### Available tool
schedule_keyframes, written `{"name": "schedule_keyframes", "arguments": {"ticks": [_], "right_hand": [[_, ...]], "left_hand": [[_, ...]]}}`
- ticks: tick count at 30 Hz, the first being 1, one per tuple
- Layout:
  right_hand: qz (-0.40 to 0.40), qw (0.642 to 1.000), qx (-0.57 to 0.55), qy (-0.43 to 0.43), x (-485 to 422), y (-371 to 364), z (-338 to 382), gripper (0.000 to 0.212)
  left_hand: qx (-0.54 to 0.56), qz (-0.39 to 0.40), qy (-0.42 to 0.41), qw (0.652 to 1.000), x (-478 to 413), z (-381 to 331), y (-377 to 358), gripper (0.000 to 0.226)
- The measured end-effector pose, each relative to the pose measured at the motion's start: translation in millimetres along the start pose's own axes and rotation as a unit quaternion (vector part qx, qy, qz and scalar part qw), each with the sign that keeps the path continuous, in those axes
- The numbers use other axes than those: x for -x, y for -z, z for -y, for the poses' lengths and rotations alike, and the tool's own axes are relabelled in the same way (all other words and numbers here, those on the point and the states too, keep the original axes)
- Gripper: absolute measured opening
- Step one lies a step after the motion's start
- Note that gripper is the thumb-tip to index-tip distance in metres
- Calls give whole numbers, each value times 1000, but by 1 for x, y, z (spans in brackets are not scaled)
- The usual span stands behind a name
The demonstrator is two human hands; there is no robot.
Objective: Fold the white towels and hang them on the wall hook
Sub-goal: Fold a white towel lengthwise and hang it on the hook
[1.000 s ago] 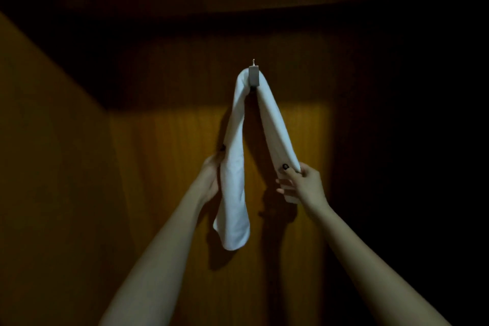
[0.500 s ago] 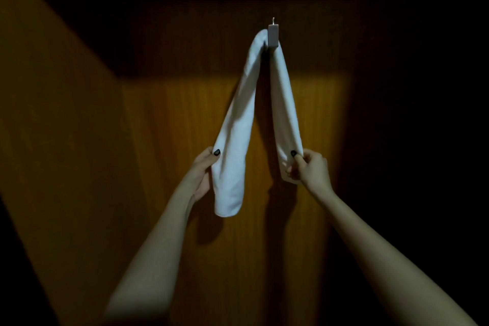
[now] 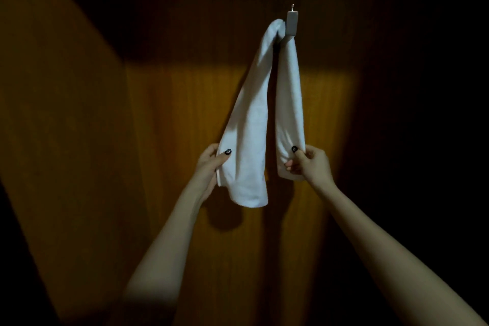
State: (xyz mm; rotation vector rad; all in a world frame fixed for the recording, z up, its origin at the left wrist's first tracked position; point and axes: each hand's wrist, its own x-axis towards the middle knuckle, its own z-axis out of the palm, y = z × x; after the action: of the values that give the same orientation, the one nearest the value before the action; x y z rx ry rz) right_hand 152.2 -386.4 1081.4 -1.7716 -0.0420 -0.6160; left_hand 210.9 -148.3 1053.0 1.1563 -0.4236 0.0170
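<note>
A folded white towel [image 3: 251, 124] is draped over a small grey metal wall hook [image 3: 291, 24] on a wooden wall, its two halves hanging down like an upside-down V. My left hand [image 3: 209, 167] grips the lower edge of the longer left half, thumb on the front. My right hand [image 3: 308, 164] pinches the bottom of the shorter right half between thumb and curled fingers. Both arms reach up from below.
The wooden wall [image 3: 185, 119] is lit in a band at hand height and dark above. A wooden side panel [image 3: 66, 114] angles in on the left. The right side is in deep shadow.
My left hand has closed its grip on the towel's left half. The two halves now hang closer together, and the right half has come lower while the left end rose.
</note>
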Motion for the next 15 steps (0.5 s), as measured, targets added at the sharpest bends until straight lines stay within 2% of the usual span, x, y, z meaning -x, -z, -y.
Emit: {"name": "schedule_keyframes", "arguments": {"ticks": [4,9,13,15], "right_hand": [[3,1000,12,9,-1,1,-2,20],[-6,1000,26,11,-2,2,-4,17],[-5,999,36,12,-2,8,-4,17],[-3,999,30,15,-1,13,-4,18]], "left_hand": [[-102,-48,-95,989,7,3,5,24],[-171,-105,-188,961,12,11,5,32],[-191,-110,-203,954,16,15,1,33],[-186,-99,-183,960,15,16,2,27]]}}
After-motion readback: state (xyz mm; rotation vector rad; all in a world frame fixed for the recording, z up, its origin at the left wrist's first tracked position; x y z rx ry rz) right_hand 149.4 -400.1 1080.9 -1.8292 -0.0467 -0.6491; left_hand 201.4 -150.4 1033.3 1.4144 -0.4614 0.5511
